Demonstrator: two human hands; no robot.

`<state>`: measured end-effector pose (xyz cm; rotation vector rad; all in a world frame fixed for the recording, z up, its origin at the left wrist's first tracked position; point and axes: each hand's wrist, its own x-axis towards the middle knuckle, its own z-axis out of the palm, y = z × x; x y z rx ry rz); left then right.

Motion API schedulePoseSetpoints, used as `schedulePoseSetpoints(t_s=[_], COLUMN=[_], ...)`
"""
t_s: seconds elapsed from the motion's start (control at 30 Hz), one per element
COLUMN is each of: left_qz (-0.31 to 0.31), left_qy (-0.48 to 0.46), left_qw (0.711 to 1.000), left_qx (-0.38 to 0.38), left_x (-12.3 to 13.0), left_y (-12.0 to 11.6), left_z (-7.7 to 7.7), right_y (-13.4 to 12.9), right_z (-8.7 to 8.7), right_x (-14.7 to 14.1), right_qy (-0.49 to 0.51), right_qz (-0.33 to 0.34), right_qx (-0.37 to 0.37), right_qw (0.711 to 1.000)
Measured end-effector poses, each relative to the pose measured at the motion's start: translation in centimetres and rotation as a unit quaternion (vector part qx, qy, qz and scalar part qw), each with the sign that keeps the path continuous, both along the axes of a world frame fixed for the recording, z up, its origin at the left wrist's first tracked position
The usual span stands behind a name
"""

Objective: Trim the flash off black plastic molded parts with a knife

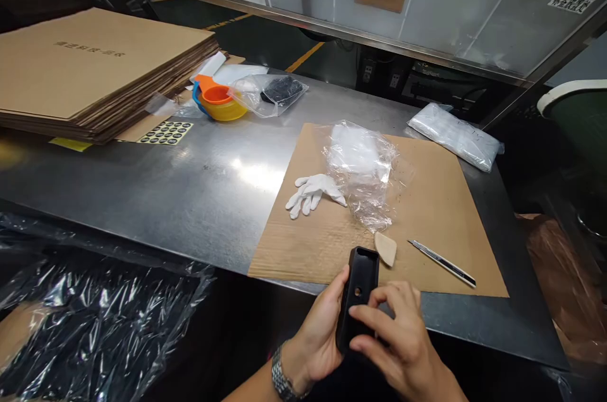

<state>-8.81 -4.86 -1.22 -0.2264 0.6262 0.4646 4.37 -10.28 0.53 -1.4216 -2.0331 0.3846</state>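
A long black hollow part with a small round hole is held upright-tilted at the table's front edge. My left hand, with a watch at the wrist, is wrapped round its left side. Over its lower half is my right hand, fingers bent, with fingertips at the part's open face; whether they pinch anything small is hidden. Just beyond the part, a beige pad lies on the cardboard sheet. A craft knife rests to the right, and a white glove to the left.
Crumpled clear plastic lies on the cardboard. Behind are a wrapped white bundle, coloured scoops and a bagged black item. A cardboard stack and a sticker sheet occupy the metal table's left. Black plastic hangs lower left.
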Motion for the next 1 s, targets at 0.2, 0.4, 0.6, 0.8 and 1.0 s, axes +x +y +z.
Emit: schedulePoseSetpoints(t_s=[0.2, 0.4, 0.6, 0.8, 1.0], left_qz=[-0.027, -0.113, -0.180, -0.009, 0.054], left_qy=[0.027, 0.135, 0.150, 0.229, 0.245], left_qw=[0.999, 0.982, 0.968, 0.964, 0.953], left_qx=[0.026, 0.067, 0.087, 0.133, 0.170], left_x=[0.5, 0.5, 0.3, 0.4, 0.5], left_y=[-0.7, -2.2, -2.3, -1.5, -1.5], left_z=[0.6, 0.2, 0.0, -0.5, -1.0], right_y=[0.6, 2.5, 4.7, 0.7, -1.4], right_z=[0.1, -0.2, -0.7, -2.2, -3.5], right_x=[-0.2, 2.8, 4.8, 2.7, 0.0], right_qy=[-0.010, 0.016, 0.184, 0.187, 0.287], right_qz=[0.030, -0.033, -0.015, -0.091, -0.070], right_qx=[-0.091, -0.094, -0.184, -0.237, -0.364], right_qw=[0.995, 0.995, 0.965, 0.949, 0.883])
